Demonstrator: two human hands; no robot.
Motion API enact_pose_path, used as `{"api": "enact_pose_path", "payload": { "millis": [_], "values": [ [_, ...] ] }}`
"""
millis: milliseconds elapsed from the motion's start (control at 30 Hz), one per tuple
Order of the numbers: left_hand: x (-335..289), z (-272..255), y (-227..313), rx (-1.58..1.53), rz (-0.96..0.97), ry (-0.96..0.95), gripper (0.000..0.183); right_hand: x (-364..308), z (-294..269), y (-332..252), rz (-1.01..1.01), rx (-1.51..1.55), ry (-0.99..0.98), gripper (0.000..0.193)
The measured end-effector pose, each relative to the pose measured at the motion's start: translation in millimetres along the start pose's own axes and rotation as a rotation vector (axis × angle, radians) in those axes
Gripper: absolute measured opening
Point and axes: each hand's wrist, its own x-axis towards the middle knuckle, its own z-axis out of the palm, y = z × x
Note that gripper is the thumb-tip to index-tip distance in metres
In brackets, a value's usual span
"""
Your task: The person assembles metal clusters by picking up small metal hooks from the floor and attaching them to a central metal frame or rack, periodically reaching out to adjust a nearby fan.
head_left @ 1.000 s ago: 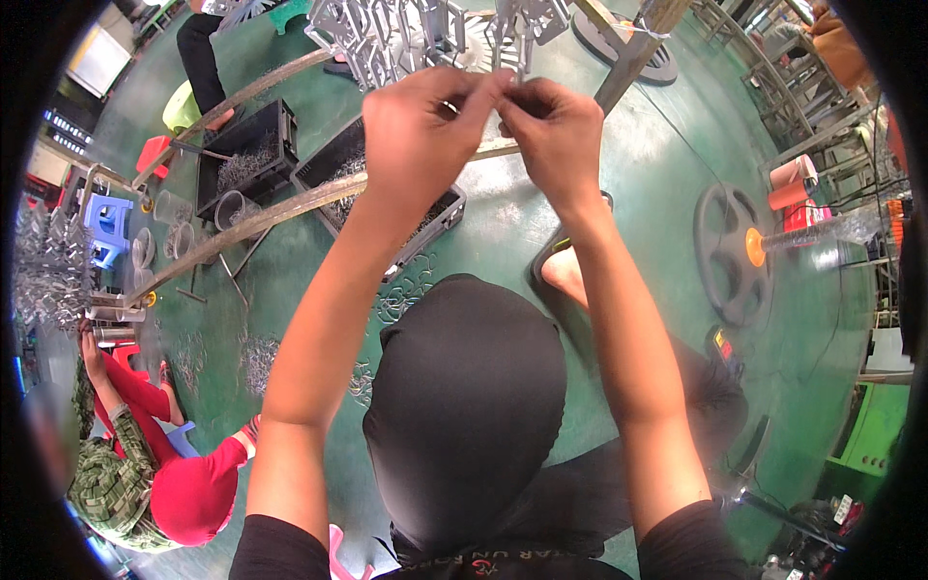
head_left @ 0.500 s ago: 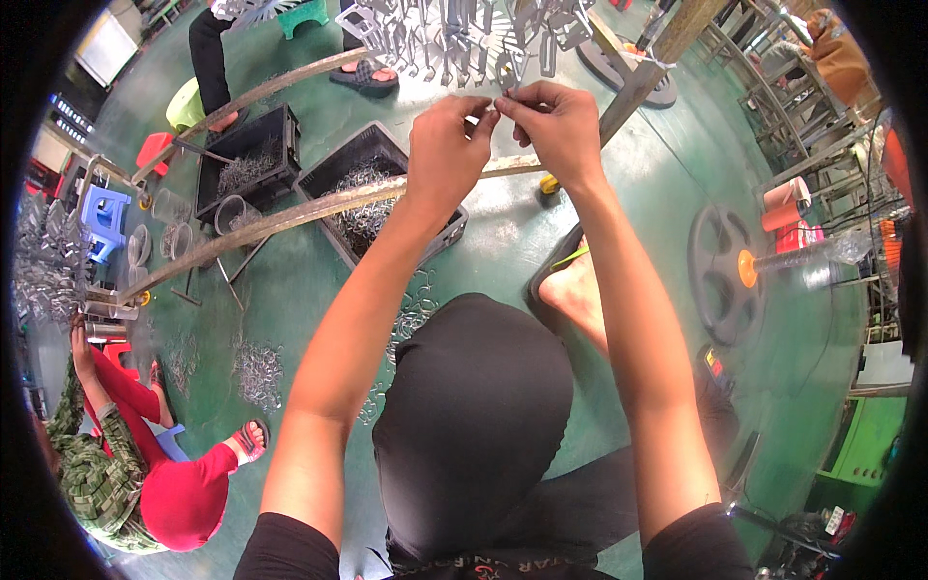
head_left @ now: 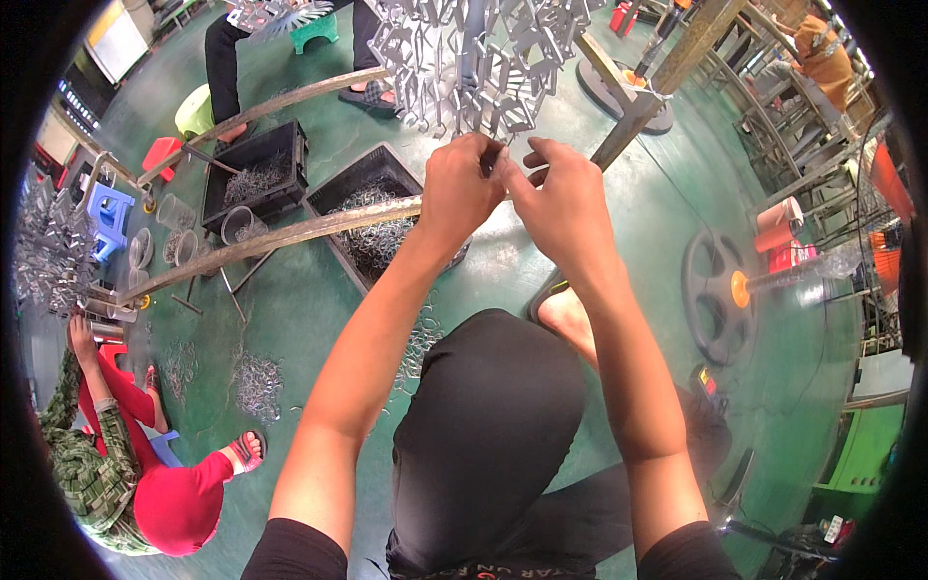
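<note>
A dense cluster of hanging silvery metal pieces (head_left: 483,72) fills the top centre. My left hand (head_left: 462,184) is closed just under its lower ends, fingers bent in a pinch; whatever they hold is hidden or too small to name. Beside it, my right hand (head_left: 565,198) has its thumb reaching to the left fingertips. Its other fingers are curled but stand apart from the thumb, with nothing visible between them. Both forearms stretch up over my black-clad knee (head_left: 488,416).
A black crate (head_left: 333,198) of small metal rings sits below a wooden rail (head_left: 300,225); another black crate (head_left: 253,179) stands farther left. Loose rings (head_left: 259,385) lie on the green floor. A person in red trousers (head_left: 179,503) sits at left. A grey round base (head_left: 717,295) stands right.
Both hands sit lower in the picture, and more of the hanging cluster shows. The right fingers have spread from their pinch, while the left hand has turned and stays closed.
</note>
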Motion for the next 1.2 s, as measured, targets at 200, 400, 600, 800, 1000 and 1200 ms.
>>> {"api": "enact_pose_path", "payload": {
  "millis": [200,400,600,800,1000,1200],
  "values": [
    [-17.7,-9.8,20.4,-0.111,-0.106,-0.055,0.015,-10.1,-13.8,-17.1,0.096,0.054,-0.106,0.038],
    [-15.6,-6.3,13.5,-0.095,-0.092,-0.046,0.013,1.3,-16.7,-19.1,0.189,0.103,-0.143,0.039],
    [-8.3,5.8,9.3,-0.067,-0.051,-0.007,0.012,11.8,-10.9,-6.2,0.264,-0.022,-0.257,0.045],
    [0.5,10.4,0.3,0.015,-0.046,0.025,0.014,16.2,-14.0,-26.2,0.306,-0.169,-0.307,0.039],
    [12.7,17.7,-11.0,0.065,-0.001,0.059,0.012,22.8,4.2,-22.9,0.179,-0.153,-0.197,0.046],
    [23.9,41.5,-28.1,0.076,-0.06,0.089,0.013,56.5,25.1,8.8,0.222,-0.027,-0.028,0.036]
  ]
}}
